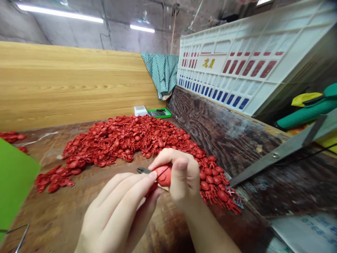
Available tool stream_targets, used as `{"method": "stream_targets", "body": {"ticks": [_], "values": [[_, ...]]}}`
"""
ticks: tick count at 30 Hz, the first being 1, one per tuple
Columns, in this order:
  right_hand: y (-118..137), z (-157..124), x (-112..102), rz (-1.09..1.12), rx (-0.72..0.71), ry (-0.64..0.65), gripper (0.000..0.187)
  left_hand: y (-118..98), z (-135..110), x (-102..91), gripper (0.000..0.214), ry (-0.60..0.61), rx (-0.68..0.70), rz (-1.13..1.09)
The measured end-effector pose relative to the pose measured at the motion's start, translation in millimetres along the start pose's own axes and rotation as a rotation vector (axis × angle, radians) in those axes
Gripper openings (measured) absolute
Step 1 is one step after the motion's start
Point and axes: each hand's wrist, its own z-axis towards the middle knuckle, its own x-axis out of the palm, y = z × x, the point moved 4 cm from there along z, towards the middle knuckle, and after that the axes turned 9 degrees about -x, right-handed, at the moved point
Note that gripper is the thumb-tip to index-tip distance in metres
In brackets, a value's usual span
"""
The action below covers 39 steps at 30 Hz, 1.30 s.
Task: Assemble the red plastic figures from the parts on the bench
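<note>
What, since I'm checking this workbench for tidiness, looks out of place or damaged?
A loose white strand lies on the table, left of the heap of red pieces and unlike them. The dark wooden side board looks worn, with pale patches. Nothing else stands out.

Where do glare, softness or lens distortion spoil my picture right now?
Head view: the ceiling tubes glare plain white; the white crate looks slanted and stretched toward the right edge; small parts in the red pile blend together softly; the red piece between the left hand and right hand reads better, though fingers cover some of it.
</note>
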Motion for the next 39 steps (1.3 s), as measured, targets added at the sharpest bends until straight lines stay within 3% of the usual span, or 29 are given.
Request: {"method": "stream_targets", "body": {"ticks": [4,8,12,15,19,24,29,35,39], "values": [[-12,2,4,0.283,0.190,0.028,0.063,4,-1,-3.2,0.044,-0.123,-0.020,0.101],[-16,7,9,0.460,0.226,0.125,0.048,7,-4,-7.6,0.049,-0.171,-0.066,0.101],[-10,10,3,0.417,0.118,0.186,0.040,21,-9,-13.6,0.039,-0.118,-0.365,-0.183],[-5,9,1,0.341,0.079,0.266,0.042,29,-9,-17.4,0.050,-0.079,-0.504,-0.292],[-1,10,1,0.264,0.058,0.277,0.048,32,-1,-22.6,0.046,-0.012,-0.440,-0.248],[8,13,2,0.141,-0.088,0.300,0.029,32,3,-26.0,0.043,0.033,-0.369,-0.247],[10,14,2,0.153,-0.086,0.306,0.025,36,0,-29.2,0.043,0.029,-0.414,-0.259],[8,11,2,0.129,-0.090,0.318,0.039,39,-4,-29.2,0.049,0.059,-0.492,-0.274],[11,9,1,0.102,-0.104,0.334,0.037,36,-3,-27.9,0.046,0.062,-0.491,-0.297]]}}
